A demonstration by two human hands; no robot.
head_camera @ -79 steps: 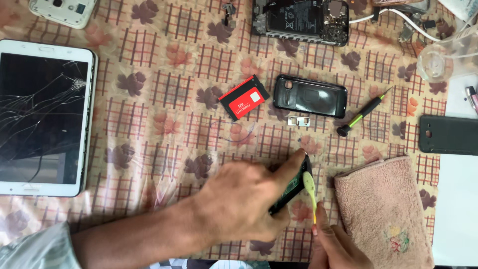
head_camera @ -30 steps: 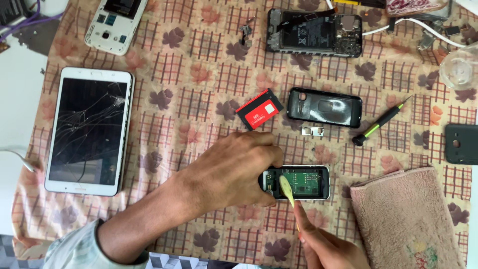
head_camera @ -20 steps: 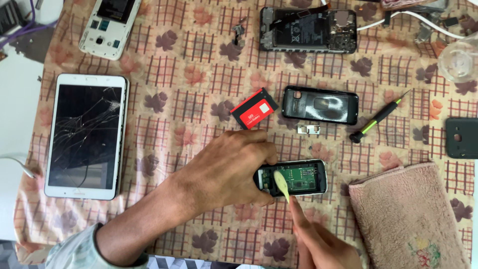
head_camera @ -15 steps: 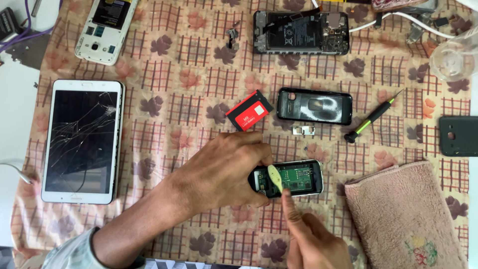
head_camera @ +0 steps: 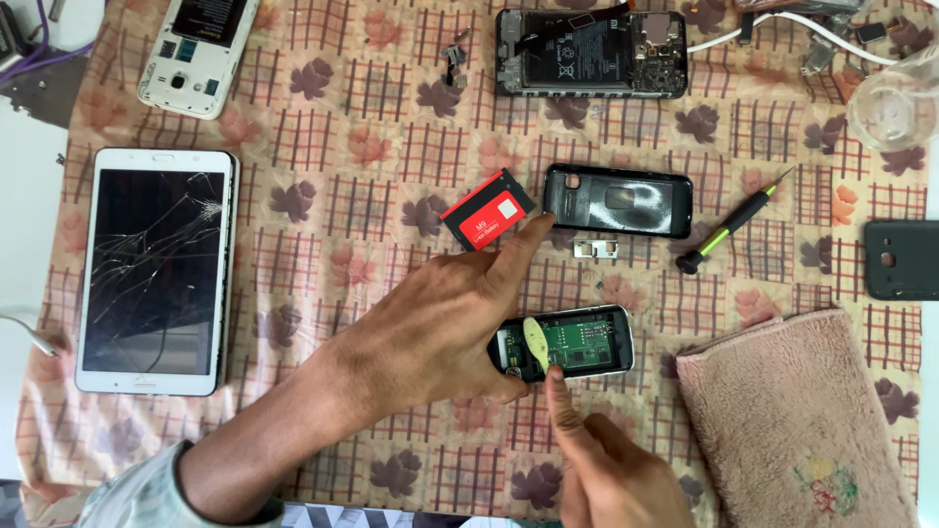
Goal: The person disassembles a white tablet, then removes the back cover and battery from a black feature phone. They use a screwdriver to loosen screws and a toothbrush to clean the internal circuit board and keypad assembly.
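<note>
My left hand (head_camera: 440, 323) grips the left end of a small opened phone (head_camera: 579, 344) whose green circuit board faces up on the patterned cloth. My right hand (head_camera: 611, 469) comes in from the bottom and holds a yellow-green brush (head_camera: 536, 340), its head resting on the left part of the board. My left index finger stretches up toward a red and black battery (head_camera: 489, 209). Just right of the battery lies a black back cover (head_camera: 618, 199).
A white tablet with a cracked screen (head_camera: 156, 271) lies at the left. A white opened phone (head_camera: 200, 49) and a black opened phone (head_camera: 590, 53) sit along the far edge. A green-handled screwdriver (head_camera: 732, 223), a pink towel (head_camera: 797, 420), a dark case (head_camera: 902, 259) and a clear cup (head_camera: 890, 106) are at the right.
The view has shifted. The small phone now lies flat with its board up, my left hand holding it, and the brush has moved onto the left of the board.
</note>
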